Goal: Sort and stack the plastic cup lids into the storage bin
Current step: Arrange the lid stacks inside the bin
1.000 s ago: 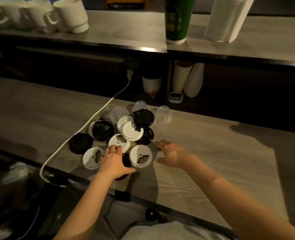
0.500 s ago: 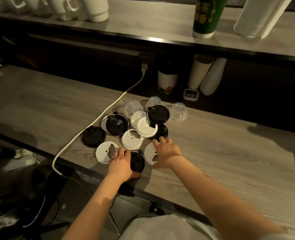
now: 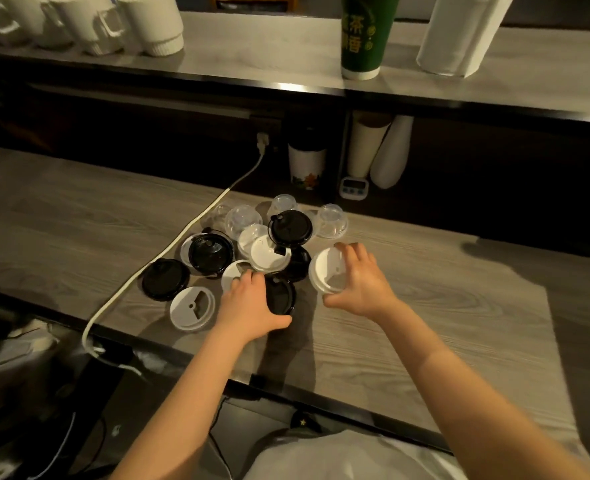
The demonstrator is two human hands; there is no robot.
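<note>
Heap of black, white and clear plastic lids (image 3: 264, 254) at my twelve o'clock; right hand (image 3: 362, 284) pinches a tilted white round plastic lid (image 3: 326, 268), left hand (image 3: 248, 306) at its nine o'clock grips a black round plastic lid (image 3: 281, 294); I see no bin.

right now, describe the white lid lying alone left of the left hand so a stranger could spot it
On the grey wood counter, find the lids scattered beside the white cable. The white lid sits nearest the front edge, just left of the left hand. Unlike the other white lids, nothing overlaps it and its wedge-shaped cutout shows whole.
</note>
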